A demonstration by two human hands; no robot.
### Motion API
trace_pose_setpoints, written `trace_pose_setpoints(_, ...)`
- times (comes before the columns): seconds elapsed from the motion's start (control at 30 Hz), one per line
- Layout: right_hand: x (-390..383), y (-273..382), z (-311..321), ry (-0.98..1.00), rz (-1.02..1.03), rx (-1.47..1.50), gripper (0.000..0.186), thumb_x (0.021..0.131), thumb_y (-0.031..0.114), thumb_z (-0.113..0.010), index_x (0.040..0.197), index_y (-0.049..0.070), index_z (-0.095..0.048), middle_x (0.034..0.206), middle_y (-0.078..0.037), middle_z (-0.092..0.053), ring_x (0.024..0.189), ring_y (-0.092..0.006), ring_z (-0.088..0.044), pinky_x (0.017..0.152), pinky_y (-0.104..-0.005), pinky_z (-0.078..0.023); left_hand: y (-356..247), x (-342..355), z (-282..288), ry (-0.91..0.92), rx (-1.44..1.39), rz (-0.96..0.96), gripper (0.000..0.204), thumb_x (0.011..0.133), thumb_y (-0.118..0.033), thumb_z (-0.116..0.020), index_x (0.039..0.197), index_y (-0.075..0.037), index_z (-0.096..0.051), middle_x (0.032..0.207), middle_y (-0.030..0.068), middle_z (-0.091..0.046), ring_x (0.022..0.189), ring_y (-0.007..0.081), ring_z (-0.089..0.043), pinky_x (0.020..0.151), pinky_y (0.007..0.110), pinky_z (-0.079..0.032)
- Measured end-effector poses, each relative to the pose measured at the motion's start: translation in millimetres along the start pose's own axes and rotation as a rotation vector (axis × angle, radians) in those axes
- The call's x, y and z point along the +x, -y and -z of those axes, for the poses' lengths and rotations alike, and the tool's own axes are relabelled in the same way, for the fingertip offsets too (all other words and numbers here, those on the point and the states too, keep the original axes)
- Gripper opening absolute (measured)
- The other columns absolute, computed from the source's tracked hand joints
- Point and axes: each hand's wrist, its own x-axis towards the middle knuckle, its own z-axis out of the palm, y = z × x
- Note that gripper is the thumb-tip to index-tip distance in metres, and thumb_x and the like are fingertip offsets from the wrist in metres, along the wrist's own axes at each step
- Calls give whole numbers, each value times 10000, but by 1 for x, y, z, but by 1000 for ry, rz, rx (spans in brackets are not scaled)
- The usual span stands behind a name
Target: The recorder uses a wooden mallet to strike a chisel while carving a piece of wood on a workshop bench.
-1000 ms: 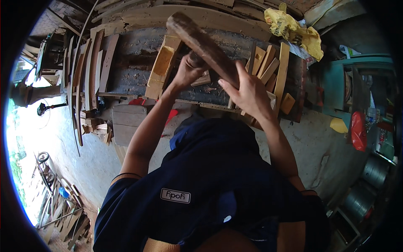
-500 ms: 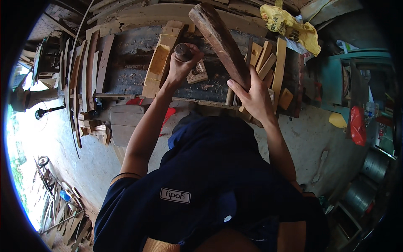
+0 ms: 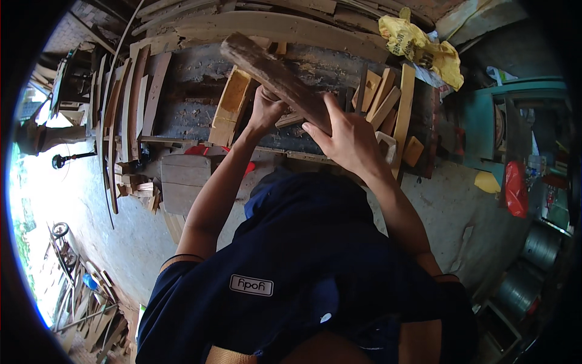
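Observation:
My right hand (image 3: 353, 138) is closed round the near end of a thick, rough wooden club (image 3: 273, 73), which slants up and to the left. The club's middle passes over my left hand (image 3: 265, 114). That hand is wrapped round an upright chisel; its round-ended handle is almost wholly covered by the club, and its blade is hidden. Beneath the two hands, a small carved wood piece (image 3: 289, 120) lies on the dark workbench (image 3: 191, 88), mostly covered. A pale wooden block (image 3: 230, 100) with a hollowed face rests just left of my left hand.
Wood strips (image 3: 388, 100) lie right of my right hand, beside a small wood block (image 3: 413, 150). Long boards (image 3: 130, 103) lean along the bench's left end. A yellow bag (image 3: 424, 51) sits at the back right. A wooden stool (image 3: 185, 184) stands in front of the bench.
The club has swung down and left, from beside my left hand to over the chisel's handle. My right hand has moved left with it. My left hand keeps its grip.

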Motion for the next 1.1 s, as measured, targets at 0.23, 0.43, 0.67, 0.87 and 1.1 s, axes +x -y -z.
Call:
trace_pose_setpoints(0.23, -10, -25, -6, -27, -65, 111, 603, 924, 427, -668, 1295, -4, -468, 720, -234, -683, 707, -413, -714, 588, -479, -553, -25, 5, -1, -213, -8, 82, 173, 864, -87, -759, 995, -29, -662, 914, 0, -698, 850, 73, -652, 773, 255, -529)
trace_pose_setpoints(0.43, -19, -32, -8, -100, -80, 259, 577, 923, 429, -671, 1285, 19, -487, 758, -243, -690, 732, -417, -715, 621, -475, -557, -26, 5, -2, -130, 138, 59, 180, 862, -70, -768, 996, -48, -649, 916, -26, -657, 837, 51, -612, 772, 228, -506)
trace_pose_setpoints(0.67, -13, -8, 13, -163, 51, 368, 549, 929, 405, -686, 1264, 16, -491, 809, -233, -702, 749, -389, -731, 622, -439, -568, -23, 6, -10, -98, 105, 73, 174, 868, -61, -760, 994, -51, -641, 905, -33, -655, 838, 42, -609, 768, 226, -503)
trace_pose_setpoints(0.87, -5, 19, 18, -322, 246, 396, 538, 936, 328, -692, 1287, -2, -454, 801, -224, -704, 732, -373, -735, 633, -430, -592, -16, -4, -16, -34, 9, 48, 182, 879, -52, -735, 1049, -47, -671, 954, -25, -697, 862, 46, -633, 775, 236, -518)
trace_pose_setpoints(1.1, -6, -6, -9, -34, 52, 71, 604, 929, 379, -671, 1316, -29, -449, 709, -235, -680, 685, -418, -712, 583, -478, -571, -4, -7, -2, -13, 55, 4, 236, 875, -66, -723, 1103, -26, -674, 1036, 33, -722, 946, 102, -669, 843, 284, -537)
